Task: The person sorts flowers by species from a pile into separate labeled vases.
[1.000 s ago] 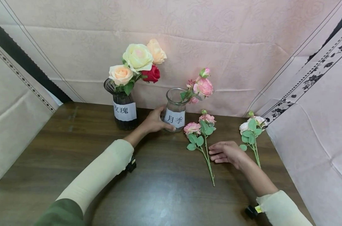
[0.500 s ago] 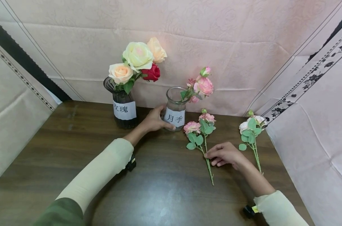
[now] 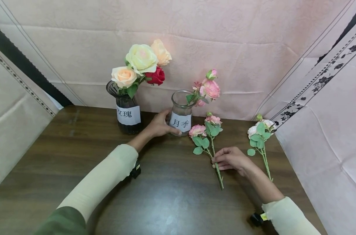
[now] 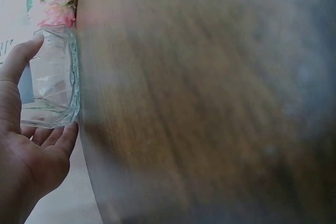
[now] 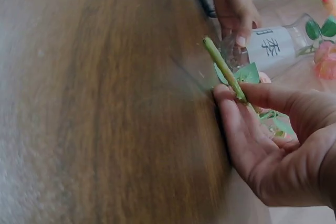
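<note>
My left hand (image 3: 160,126) grips the lower part of a clear glass vase (image 3: 181,120) with a white paper label, thumb in front and fingers round the far side. A sprig of pink flowers (image 3: 211,88) stands in this vase, leaning right over its rim. To its right, my right hand (image 3: 231,159) pinches the green stem (image 3: 220,179) of another pink flower sprig (image 3: 198,130) between thumb and fingertips. In the right wrist view, the cut end of the stem (image 5: 223,66) sticks out past the fingertips. The blooms point towards the back of the table.
A dark glass vase (image 3: 129,116) with a paper label holds cream, peach and red roses (image 3: 142,58) at the left. A white flower sprig (image 3: 261,133) lies near the table's right edge. Pale cloth (image 3: 239,42) hangs behind the wooden table (image 3: 87,156).
My right hand has moved left onto the pink sprig's stem and now pinches it; the stem's lower end has shifted slightly. The left hand stays on the clear vase.
</note>
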The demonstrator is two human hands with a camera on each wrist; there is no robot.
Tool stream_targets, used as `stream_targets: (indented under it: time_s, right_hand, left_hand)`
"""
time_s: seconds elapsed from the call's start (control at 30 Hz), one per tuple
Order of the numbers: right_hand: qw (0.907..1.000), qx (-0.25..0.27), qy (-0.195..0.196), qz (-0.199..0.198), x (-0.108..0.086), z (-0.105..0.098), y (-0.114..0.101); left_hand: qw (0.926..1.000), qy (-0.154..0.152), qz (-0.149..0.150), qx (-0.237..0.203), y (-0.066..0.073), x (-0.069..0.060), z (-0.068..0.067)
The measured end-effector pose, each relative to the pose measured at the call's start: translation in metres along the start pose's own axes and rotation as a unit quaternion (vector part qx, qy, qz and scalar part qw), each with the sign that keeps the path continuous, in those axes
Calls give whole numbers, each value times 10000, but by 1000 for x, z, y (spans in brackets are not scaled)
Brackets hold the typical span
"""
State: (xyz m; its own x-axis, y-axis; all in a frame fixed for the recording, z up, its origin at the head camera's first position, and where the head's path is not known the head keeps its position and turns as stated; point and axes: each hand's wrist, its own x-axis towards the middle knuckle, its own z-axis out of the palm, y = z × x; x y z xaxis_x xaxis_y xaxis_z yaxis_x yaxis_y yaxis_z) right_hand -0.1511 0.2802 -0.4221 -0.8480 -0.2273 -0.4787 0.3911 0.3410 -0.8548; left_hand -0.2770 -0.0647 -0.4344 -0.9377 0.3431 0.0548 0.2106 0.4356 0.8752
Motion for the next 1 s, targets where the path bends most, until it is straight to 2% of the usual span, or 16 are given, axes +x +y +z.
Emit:
stream_targets:
  time_s: [0.13, 0.27, 0.43, 0.8, 1.0]
  right_hand:
    - [9974, 558, -449, 64, 2, -4, 3]
    - [9928, 801, -893, 21, 4, -9, 5]
    - [9873, 1074, -1170, 9, 5, -12, 6]
    - [9828, 1461, -1129, 80, 7, -5, 8]
    - [9800, 1800, -814, -254, 9, 1, 8]
  left_hand:
    - [10000, -7, 4, -35, -1, 0, 0]
    - [10000, 13, 3, -75, -3, 0, -1]
    - [10000, 18, 16, -41, -3, 1, -1]
    - [10000, 2, -21, -40, -1, 0, 0]
    - [10000, -13, -12, -11, 1, 0, 0]
